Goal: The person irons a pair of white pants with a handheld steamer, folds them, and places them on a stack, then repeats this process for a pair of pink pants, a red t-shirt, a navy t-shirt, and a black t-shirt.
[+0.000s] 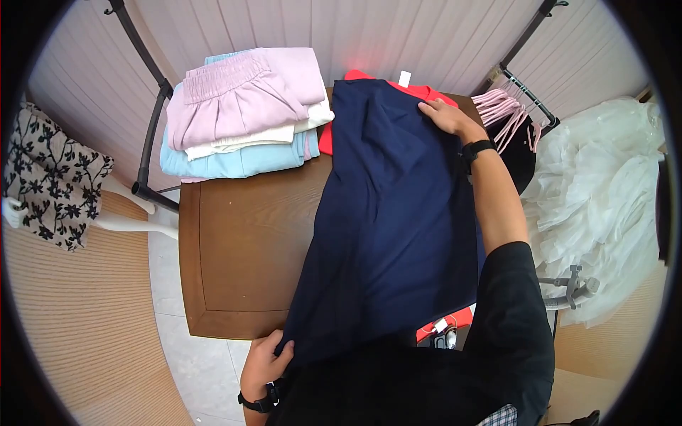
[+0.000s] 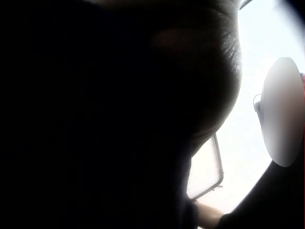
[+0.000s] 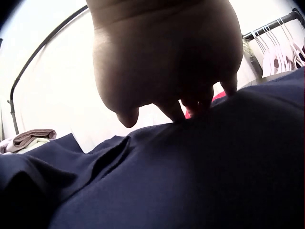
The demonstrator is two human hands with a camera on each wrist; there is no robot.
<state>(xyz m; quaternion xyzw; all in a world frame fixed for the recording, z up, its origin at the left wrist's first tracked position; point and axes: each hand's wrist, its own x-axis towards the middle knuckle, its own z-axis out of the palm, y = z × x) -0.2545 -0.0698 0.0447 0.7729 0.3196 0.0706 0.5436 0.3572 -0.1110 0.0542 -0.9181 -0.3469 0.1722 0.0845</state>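
Note:
A navy garment (image 1: 398,213) lies spread over the right part of the table and hangs past its near edge. At its lower left corner the left hand (image 1: 266,366) pinches the fabric between thumb and fingers. The right hand (image 1: 447,117) rests on the garment's upper right edge, fingers extended; in the right wrist view the fingertips of this hand (image 3: 167,62) touch the navy cloth (image 3: 190,167). Red cloth (image 1: 426,92) with a white tag (image 1: 405,78) shows beneath the top edge. The left wrist view is mostly dark.
Folded lilac, white and light blue clothes (image 1: 241,113) are stacked at the back left of the brown table (image 1: 249,241). Pink hangers (image 1: 504,113) and a white ruffled dress (image 1: 597,199) hang to the right. A mannequin in a floral dress (image 1: 53,177) stands at the left.

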